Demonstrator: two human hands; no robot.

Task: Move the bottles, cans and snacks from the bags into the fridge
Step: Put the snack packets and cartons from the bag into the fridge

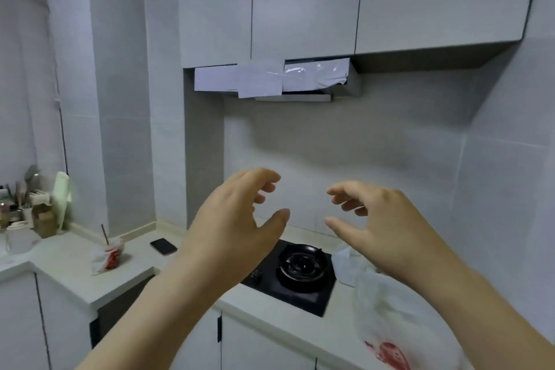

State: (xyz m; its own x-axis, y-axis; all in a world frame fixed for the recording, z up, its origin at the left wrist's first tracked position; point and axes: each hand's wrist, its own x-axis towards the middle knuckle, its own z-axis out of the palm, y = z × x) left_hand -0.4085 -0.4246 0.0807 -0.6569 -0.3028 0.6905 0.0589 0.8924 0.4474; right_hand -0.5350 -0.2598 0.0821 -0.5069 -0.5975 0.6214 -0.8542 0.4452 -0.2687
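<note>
Both hands are raised in mid-air over the surface (pixel 264 317), apart from each other and touching nothing.

- Left hand (pixel 240 219): fingers loosely curled, thumb out, holding nothing.
- Right hand (pixel 381 219): same posture, holding nothing.
- White plastic bag (pixel 399 318) with a red print sits on the surface just right of the gas hob (pixel 300 267), below your right hand. Its contents cannot be made out.
- A smaller red-printed bag (pixel 108 255) lies well to the left, near a dark phone (pixel 163 246).
- No fridge in view.

Judgement: the task is at its start and the step in hand is reaching for the nearer bag.

Advice:
1. Lower both hands to the bag's mouth, spread it, and look inside before lifting anything.
2. Thin plastic will likely sag, so steady the bag with one hand and take items singly with the other.
3. Grip bottles around the body.
4. Keep the bag off the burner, as loose film may catch on its grate.
5. Locate the fridge before you carry.
</note>
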